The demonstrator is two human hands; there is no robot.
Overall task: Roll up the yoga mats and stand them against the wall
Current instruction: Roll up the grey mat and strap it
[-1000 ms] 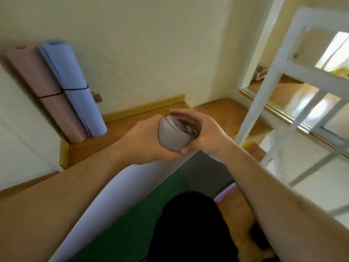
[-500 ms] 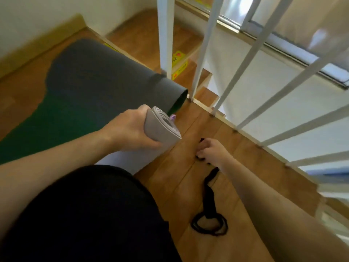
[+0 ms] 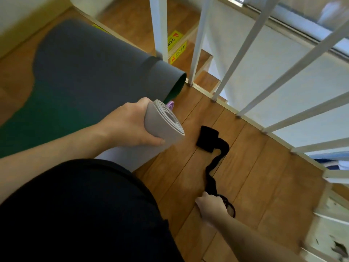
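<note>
My left hand [image 3: 130, 125] grips a tightly rolled grey yoga mat [image 3: 162, 127] near its upper end, holding it tilted above the wood floor. Behind it lies a dark grey mat with a green inner face [image 3: 90, 69], partly rolled at its right end. A small purple roll end [image 3: 171, 104] peeks out between them. A black strap [image 3: 213, 148] snakes across the floor to the right. My right hand [image 3: 211, 207] grips the strap's looped near end low on the floor.
White railing bars [image 3: 198, 40] fence off a stairwell to the right, with wooden steps and yellow warning stickers [image 3: 176, 44] below. A pale wall with a wooden skirting runs at the upper left. My dark-clothed knee fills the lower left.
My view swung from the wall down to the floor. My right hand left the grey roll, touched the strap's far end, then moved back to grip its looped near end.
</note>
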